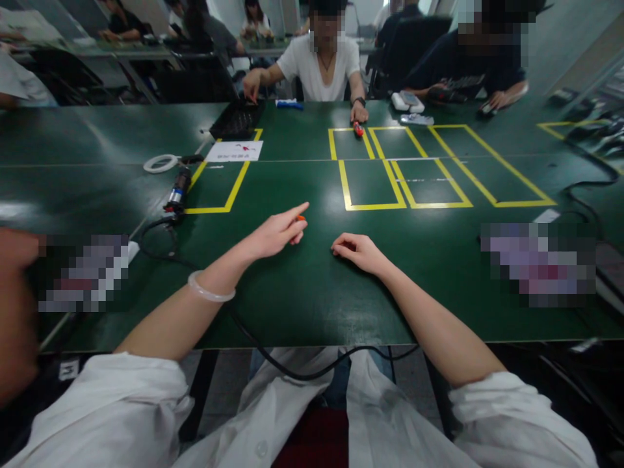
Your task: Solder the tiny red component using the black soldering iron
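My left hand [280, 233] is over the green table [292, 292], index finger stretched forward. Its other fingers are curled around a small orange object [301, 218], mostly hidden by them. A pale bangle [211, 288] circles the left wrist. To the right, my right hand [358, 250] rests on the table with its fingers curled and pressed together; nothing shows in it. Beyond both hands, yellow tape outlines [375, 207] mark the tabletop.
A cylindrical tool [178, 190] with a black cable lies at the left, near a white ring [160, 163], a paper sheet [234, 151] and a black tray [236, 119]. Across the table, a person's hand [359, 112] touches a red object [358, 129]. The cable hangs before my lap.
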The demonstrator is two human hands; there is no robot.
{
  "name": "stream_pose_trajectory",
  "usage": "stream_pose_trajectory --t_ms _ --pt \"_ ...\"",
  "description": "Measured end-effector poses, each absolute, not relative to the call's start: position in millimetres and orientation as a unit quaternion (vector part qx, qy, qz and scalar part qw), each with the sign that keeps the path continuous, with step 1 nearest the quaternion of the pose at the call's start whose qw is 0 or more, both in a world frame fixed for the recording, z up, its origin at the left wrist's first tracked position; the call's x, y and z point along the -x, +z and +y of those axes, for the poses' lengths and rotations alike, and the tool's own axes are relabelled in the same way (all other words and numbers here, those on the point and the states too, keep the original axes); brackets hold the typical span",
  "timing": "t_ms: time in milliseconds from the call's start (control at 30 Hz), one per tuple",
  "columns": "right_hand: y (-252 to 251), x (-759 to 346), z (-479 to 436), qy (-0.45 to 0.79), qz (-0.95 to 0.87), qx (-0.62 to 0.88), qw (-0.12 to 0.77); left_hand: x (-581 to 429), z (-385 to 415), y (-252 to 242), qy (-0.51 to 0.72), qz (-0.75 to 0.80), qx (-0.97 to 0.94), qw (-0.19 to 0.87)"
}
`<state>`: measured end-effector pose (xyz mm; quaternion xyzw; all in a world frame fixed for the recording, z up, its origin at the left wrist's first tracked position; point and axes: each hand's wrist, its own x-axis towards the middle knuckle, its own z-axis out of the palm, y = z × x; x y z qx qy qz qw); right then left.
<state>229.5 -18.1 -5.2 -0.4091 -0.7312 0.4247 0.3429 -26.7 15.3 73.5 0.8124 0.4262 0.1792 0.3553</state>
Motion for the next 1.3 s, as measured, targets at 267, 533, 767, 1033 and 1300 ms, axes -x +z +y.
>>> stream_pose_trajectory --t_ms 267,533,767,1033,1300 --pt "-3 -223 -20 0.530 -0.685 0.350 0.358 -9 -12 26 0.129 0.314 -0.765 0.548" --pt "-5 -219 -22 0.558 -0.674 0.331 0.352 -9 -15 17 0.146 0.314 -0.750 0.564" --pt "-5 -218 -22 0.580 -0.635 0.351 0.372 -5 -9 16 0.202 0.307 -0.679 0.635" --pt "-7 -219 -21 0.572 -0.645 0.350 0.366 -5 -8 13 0.201 0.312 -0.682 0.631" --pt "-8 -220 -20 0.555 -0.662 0.343 0.370 -4 -6 9 0.216 0.315 -0.677 0.629"
